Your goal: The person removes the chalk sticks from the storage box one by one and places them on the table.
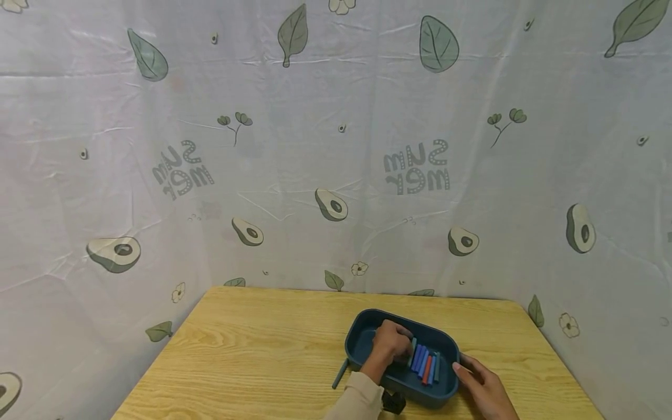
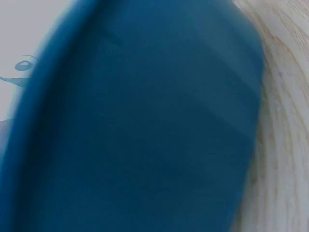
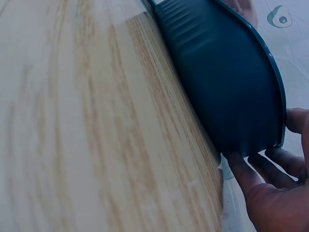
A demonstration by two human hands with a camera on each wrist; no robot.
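A dark blue rectangular bin with rounded corners sits on the table. Inside it, several short coloured sticks, mostly blue with one red, lie side by side toward its right end. My left hand reaches into the bin, fingers curled down at a teal stick on the left end of the row; its fingertips are partly hidden. With thumb at the rim and fingers against the outer wall, my right hand holds the bin's right end. The right wrist view shows these fingers along the bin's end.
Another teal stick lies on the wooden table, just outside the bin's left front corner. A small black device is at the left wrist. Behind the table hangs a pale printed curtain.
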